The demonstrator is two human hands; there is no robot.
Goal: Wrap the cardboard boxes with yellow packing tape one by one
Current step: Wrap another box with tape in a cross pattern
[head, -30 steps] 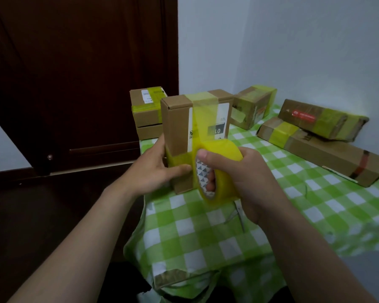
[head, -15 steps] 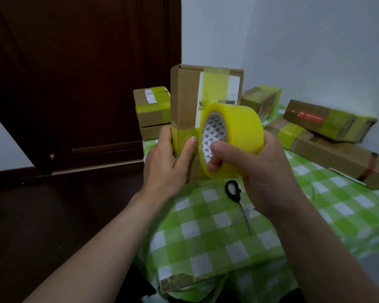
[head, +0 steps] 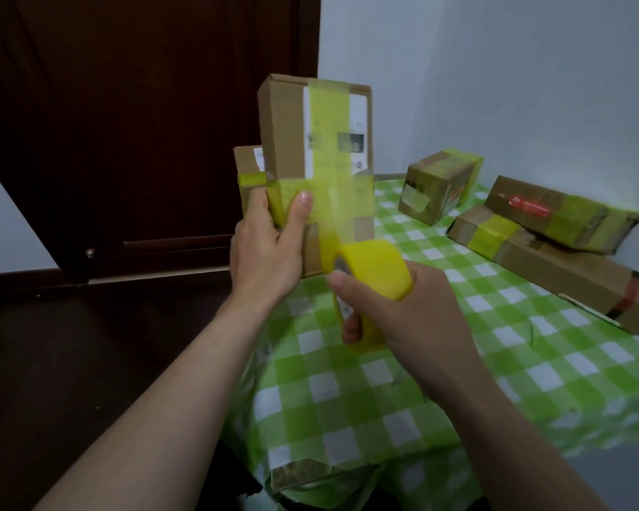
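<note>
A tall cardboard box [head: 285,134] with a white label stands upright, lifted above the table's left edge. My left hand [head: 270,248] grips its lower left side, thumb on a yellow tape band. A strip of yellow tape runs down the box's front into the yellow tape roll [head: 373,278]. My right hand [head: 403,322] holds that roll just below and right of the box, fingers through its core.
A green-and-white checked cloth covers the table [head: 458,363]. Taped boxes lie behind: one stack [head: 249,167] behind the held box, a small box [head: 439,182] at the back, two long boxes [head: 565,215] [head: 569,267] along the right wall. A dark door stands left.
Both hands raised the box higher off the table. My right hand pulled the roll down and away from the box's front, drawing out a strip of tape. The scissors are now hidden.
</note>
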